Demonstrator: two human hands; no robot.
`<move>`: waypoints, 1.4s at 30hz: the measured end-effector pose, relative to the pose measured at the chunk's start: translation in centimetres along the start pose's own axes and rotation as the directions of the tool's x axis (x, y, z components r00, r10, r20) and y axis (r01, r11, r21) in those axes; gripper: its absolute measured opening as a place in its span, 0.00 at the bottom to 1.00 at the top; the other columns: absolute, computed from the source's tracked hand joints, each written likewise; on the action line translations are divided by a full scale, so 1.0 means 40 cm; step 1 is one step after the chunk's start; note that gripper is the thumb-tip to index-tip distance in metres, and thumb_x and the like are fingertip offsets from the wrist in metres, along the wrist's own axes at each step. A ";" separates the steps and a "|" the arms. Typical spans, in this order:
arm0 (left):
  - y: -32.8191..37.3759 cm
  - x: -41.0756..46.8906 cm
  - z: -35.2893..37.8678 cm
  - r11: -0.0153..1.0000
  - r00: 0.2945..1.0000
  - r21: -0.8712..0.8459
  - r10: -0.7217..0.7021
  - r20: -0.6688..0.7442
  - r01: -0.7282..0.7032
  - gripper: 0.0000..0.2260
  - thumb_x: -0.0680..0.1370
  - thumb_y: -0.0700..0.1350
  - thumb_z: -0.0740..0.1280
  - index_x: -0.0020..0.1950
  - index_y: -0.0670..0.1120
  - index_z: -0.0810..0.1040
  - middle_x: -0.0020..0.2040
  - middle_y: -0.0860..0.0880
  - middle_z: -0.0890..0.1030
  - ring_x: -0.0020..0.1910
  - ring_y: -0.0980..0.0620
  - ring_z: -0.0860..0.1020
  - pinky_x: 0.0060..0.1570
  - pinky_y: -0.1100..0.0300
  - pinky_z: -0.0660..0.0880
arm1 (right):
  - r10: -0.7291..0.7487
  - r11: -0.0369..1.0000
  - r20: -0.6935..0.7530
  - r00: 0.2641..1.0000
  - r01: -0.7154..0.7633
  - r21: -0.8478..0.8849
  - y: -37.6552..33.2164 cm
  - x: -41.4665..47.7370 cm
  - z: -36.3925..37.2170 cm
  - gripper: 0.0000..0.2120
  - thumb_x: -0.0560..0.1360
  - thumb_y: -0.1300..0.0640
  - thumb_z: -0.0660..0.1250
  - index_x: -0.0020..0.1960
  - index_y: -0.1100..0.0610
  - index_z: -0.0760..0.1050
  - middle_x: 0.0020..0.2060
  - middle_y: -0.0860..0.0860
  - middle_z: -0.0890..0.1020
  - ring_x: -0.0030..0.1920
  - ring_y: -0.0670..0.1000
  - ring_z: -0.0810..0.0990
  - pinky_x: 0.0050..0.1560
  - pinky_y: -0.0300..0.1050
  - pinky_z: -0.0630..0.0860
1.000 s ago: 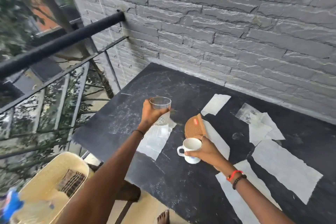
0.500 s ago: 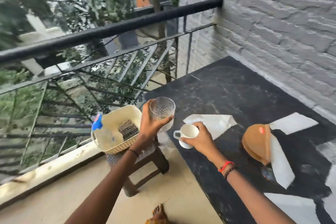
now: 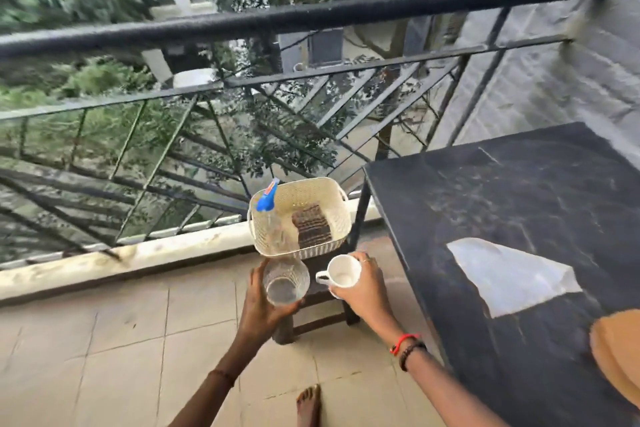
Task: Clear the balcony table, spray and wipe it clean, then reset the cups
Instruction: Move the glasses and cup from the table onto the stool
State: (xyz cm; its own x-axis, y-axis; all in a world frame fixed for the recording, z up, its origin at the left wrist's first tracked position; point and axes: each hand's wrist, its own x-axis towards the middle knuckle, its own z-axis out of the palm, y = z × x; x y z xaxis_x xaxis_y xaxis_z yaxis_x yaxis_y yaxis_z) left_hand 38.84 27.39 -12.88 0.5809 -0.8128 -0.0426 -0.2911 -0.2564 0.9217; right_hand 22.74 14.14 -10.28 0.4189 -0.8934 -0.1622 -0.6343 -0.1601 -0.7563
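Currently, clearing stage, partly done. Entries as follows.

1. Left hand: you are gripping a clear glass, fingers wrapped round its wall, mouth up, apparently empty. It is hanging off the worktop, just in front of the basket.

2. Right hand: you are holding a white mug, fingers curled round its body, handle pointing left toward the glass. It is also hanging off the worktop, near that surface's left edge.

3. Cream basket: sitting on a dark wooden stool near the railing. It is carrying a spray bottle with a blue trigger and a folded dark cloth. You are touching neither.

4. Worktop: dark and looking dusty and streaked. A white paper sheet is lying on it, and a tan rounded item is showing at the frame's right edge. What that item is cannot be told.

Status, by judgement: both cups are off the surface but you are not yet setting them down, and the stool or basket is looking the likely place. The paper and the tan item are awaiting removal, and part of the worktop is lying out of frame. Spraying, wiping and resetting the cups are all outstanding.
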 end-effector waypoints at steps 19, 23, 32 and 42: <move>-0.488 0.084 0.058 0.975 0.977 -0.091 -0.209 -0.046 0.205 0.42 0.62 0.57 0.78 0.70 0.48 0.64 0.64 0.60 0.71 0.64 0.56 0.73 0.60 0.58 0.74 | -0.063 0.963 0.261 0.963 0.127 -0.238 0.228 0.202 0.433 0.33 0.63 0.66 0.71 0.67 0.53 0.69 0.59 0.52 0.74 0.59 0.55 0.73 0.60 0.45 0.69; -0.507 0.106 0.076 0.977 0.982 -0.122 -0.182 -0.049 0.175 0.38 0.63 0.53 0.78 0.69 0.48 0.66 0.63 0.63 0.71 0.63 0.57 0.73 0.59 0.61 0.74 | -0.072 0.952 0.299 0.952 0.156 -0.265 0.259 0.223 0.461 0.34 0.63 0.67 0.70 0.68 0.52 0.69 0.59 0.52 0.74 0.58 0.55 0.73 0.60 0.46 0.70; -0.542 0.132 0.088 0.979 0.984 -0.098 -0.180 -0.008 0.178 0.41 0.65 0.48 0.80 0.71 0.57 0.62 0.68 0.57 0.71 0.67 0.56 0.71 0.64 0.61 0.70 | -0.071 0.945 0.347 0.935 0.174 -0.277 0.285 0.252 0.506 0.34 0.63 0.66 0.70 0.67 0.52 0.69 0.60 0.51 0.75 0.58 0.55 0.73 0.60 0.46 0.70; -0.576 0.193 0.039 0.987 0.974 -0.021 -0.156 0.165 0.162 0.43 0.64 0.49 0.81 0.73 0.50 0.62 0.70 0.55 0.70 0.69 0.61 0.69 0.66 0.70 0.65 | -0.077 0.943 0.404 0.911 0.198 -0.268 0.287 0.267 0.521 0.36 0.66 0.68 0.68 0.71 0.50 0.64 0.62 0.49 0.72 0.61 0.52 0.69 0.61 0.39 0.64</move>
State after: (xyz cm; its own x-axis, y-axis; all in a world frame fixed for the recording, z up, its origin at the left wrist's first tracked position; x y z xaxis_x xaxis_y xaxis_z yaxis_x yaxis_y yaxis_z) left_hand 48.86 26.19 -35.06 0.4861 -0.8377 -0.2490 -0.1772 -0.3735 0.9106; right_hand 33.47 11.50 -33.91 0.6933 -0.6323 -0.3456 -0.6888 -0.4406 -0.5757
